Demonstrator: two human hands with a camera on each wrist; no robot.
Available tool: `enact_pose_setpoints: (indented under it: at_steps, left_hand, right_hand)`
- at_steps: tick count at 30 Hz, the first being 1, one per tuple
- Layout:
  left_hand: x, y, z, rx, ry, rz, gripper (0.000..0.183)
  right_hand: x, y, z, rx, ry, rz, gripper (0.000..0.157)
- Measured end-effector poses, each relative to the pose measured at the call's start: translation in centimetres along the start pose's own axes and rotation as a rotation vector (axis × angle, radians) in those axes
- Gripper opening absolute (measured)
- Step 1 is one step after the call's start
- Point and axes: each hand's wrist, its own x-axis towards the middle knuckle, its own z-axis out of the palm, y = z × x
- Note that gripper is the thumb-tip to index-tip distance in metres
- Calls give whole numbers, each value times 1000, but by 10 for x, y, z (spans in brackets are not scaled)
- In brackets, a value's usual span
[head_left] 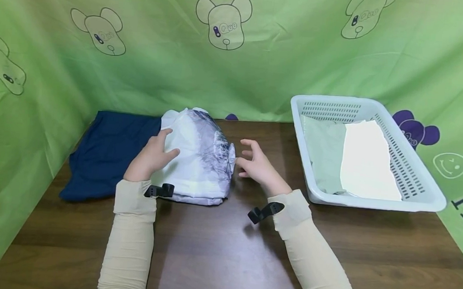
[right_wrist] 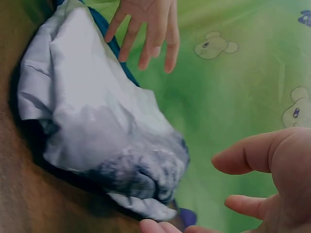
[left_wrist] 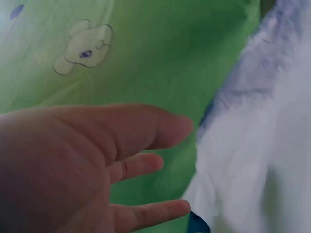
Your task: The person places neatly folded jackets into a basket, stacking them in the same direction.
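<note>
**Faults Likely at an Unheld, Bunched Cloth**

The white-and-grey printed cloth [head_left: 195, 160] lies rumpled on the desk [head_left: 206, 256], between the two hands; the left hand [head_left: 150, 157] is released, fingers spread above its left side; the right hand [head_left: 261, 166] is also released, fingers loosely bent around air beside the cloth's right edge, though whether a fingertip brushes the fabric cannot be told. The chief risk appears to be an uneven grip: a crumpled bit juts out at that right edge, so a pinch there might catch only the top layer and pull the layers askew; the lower layer showing along the near side could then trail or unfold. At the left, the navy cloth [head_left: 114, 153] meets the printed one; fingers closing too deep could drag both together; a low sideways carry might also snag on the rim of the basket [head_left: 374, 203].
</note>
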Motion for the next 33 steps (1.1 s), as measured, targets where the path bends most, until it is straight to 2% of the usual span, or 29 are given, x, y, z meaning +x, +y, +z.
enact_pose_setpoints:
  at_steps: [4, 10, 20, 26, 30, 33]
  left_hand:
    - [4, -7, 4, 11, -4, -55, 70]
    - [5, -10, 4, -18, 11, -132, 71]
    - [9, -20, 10, -63, -33, -159, 71]
    - [11, -23, 13, -114, -57, -213, 71]
    - [16, -28, 15, -172, -95, -192, 74]
    - [19, -29, 18, -244, -118, -164, 76]
  right_hand:
    - [2, 4, 5, 60, -14, 49, 70]
    - [4, 9, 14, 189, -50, 76, 72]
    - [11, 20, 17, 324, -101, 63, 76]
    - [11, 20, 12, 308, -117, 94, 77]
    - [12, 20, 6, 301, -147, 119, 82]
    - [12, 21, 3, 286, -182, 99, 87]
